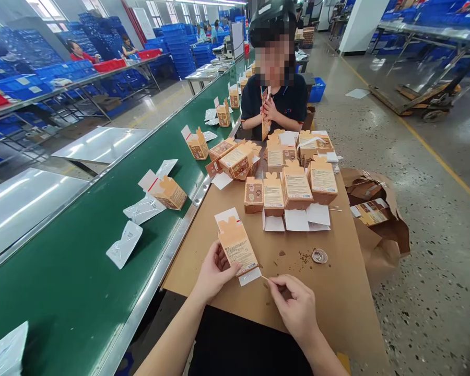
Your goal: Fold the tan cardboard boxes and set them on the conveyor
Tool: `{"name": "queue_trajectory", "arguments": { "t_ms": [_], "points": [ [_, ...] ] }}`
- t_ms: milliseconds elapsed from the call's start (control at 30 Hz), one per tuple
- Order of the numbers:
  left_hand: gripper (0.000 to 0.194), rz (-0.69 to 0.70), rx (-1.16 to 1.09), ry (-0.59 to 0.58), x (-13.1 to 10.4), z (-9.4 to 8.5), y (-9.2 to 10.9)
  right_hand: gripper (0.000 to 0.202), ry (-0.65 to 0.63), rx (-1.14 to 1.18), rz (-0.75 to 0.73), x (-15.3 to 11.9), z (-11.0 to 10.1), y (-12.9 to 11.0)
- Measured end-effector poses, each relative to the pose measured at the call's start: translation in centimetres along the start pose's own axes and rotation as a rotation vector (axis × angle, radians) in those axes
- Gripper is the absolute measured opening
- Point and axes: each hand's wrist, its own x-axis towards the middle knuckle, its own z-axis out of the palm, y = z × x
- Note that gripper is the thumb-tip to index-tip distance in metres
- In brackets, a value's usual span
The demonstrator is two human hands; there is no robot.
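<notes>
My left hand [218,267] grips a flattened tan and brown printed carton [238,245], thumb on its front near the lower edge. White flaps stick out at the carton's top and bottom. Pinched between thumb and fingertips of my right hand [293,303] is a thin wooden stick [264,277], like a cotton swab. Its far tip reaches the carton's bottom corner; whether it touches I cannot tell. Right of the hands, a small clear plastic cup [319,256] sits beside scattered brown specks [305,257] on the brown cardboard-covered table [337,292].
Several erected cartons [296,184] stand grouped at the table's far side. To the left runs a green conveyor belt [82,235] with cartons and silvery pouches [124,244]. A co-worker [274,99] sits opposite holding a carton. A large paper bag [387,235] stands at right.
</notes>
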Motion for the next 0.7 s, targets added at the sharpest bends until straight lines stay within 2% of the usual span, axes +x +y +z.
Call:
{"name": "queue_trajectory", "arguments": {
  "t_ms": [133, 233, 400, 467, 533, 600, 633, 700],
  "points": [
    [0.079, 0.111, 0.134, 0.031, -1.7, 0.2, -1.0, 0.031, 0.097, -0.013, 0.007, -0.7, -3.1, -0.3],
    [0.070, 0.162, 0.239, 0.068, -3.0, 0.3, -2.7, 0.024, 0.121, -0.013, -0.003, -1.4, -4.5, -0.7],
    [0.066, 0.187, 0.225, 0.112, -3.2, 0.8, -6.4, 0.023, 0.127, -0.008, 0.001, -2.3, -5.0, -1.2],
    [0.065, 0.193, 0.253, 0.106, -2.9, 1.1, -6.8, 0.025, 0.129, 0.000, 0.007, -2.6, -5.0, -1.1],
    [0.064, 0.185, 0.297, 0.115, -2.6, 0.9, -6.0, 0.027, 0.120, -0.002, 0.011, -2.9, -5.1, -0.6],
    [0.066, 0.185, 0.348, 0.204, -2.3, -0.6, -4.3, 0.026, 0.102, -0.005, 0.009, -3.1, -5.3, 0.0],
    [0.069, 0.188, 0.372, 0.283, -2.3, -1.9, -3.2, 0.025, 0.097, -0.006, 0.008, -3.2, -5.5, 0.3],
    [0.076, 0.188, 0.400, 0.521, -2.7, -5.7, -1.3, 0.024, 0.087, -0.008, 0.008, -3.2, -5.7, 1.0]
  ]
}}
